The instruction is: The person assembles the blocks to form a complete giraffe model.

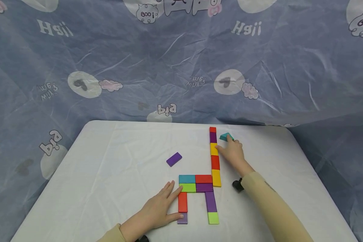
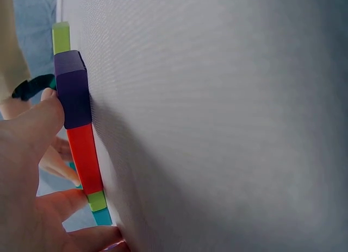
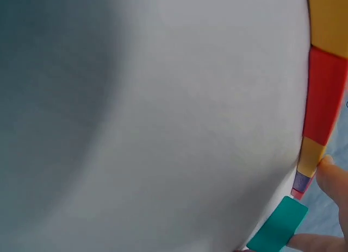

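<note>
Flat coloured blocks form a figure on the white table. My left hand lies spread over its left side. The thumb touches the lower purple block, and the index fingertip meets the lime block; the red block lies between them. At the top right, my right hand holds a tilted teal block with its index finger across it, the other fingers curled and partly hidden. Its thumb touches the side of a yellow block in the tall column, whose upper end is a red block.
A loose purple block lies left of the column. Right of the figure stand a purple block and a lime block as a second leg. A patterned blue cloth hangs behind the table.
</note>
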The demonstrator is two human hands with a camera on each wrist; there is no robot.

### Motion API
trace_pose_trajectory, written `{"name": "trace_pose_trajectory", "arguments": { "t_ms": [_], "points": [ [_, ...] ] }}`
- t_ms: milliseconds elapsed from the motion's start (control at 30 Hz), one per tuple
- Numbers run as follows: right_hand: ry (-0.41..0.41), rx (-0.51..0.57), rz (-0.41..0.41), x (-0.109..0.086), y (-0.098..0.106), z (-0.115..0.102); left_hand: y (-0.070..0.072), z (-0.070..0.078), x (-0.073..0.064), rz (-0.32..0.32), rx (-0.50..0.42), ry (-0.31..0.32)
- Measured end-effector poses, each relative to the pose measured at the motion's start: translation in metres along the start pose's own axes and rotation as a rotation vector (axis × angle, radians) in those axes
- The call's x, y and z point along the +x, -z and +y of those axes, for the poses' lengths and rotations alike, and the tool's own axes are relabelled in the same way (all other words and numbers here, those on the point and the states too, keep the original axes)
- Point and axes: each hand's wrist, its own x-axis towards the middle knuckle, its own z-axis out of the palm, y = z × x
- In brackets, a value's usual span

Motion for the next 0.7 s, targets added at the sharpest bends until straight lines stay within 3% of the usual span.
{"name": "trace_pose_trajectory", "arguments": {
  "t_ms": [267,700],
  "points": [
    [0.015,-0.023,-0.067,0.010,0.002,-0.002,0.000,0.000,0.000,0.005,0.003,-0.002],
    [0.021,-0.053,-0.074,0.025,0.003,-0.005,0.004,0.003,0.000,-0.007,-0.005,0.001]
  ]
}}
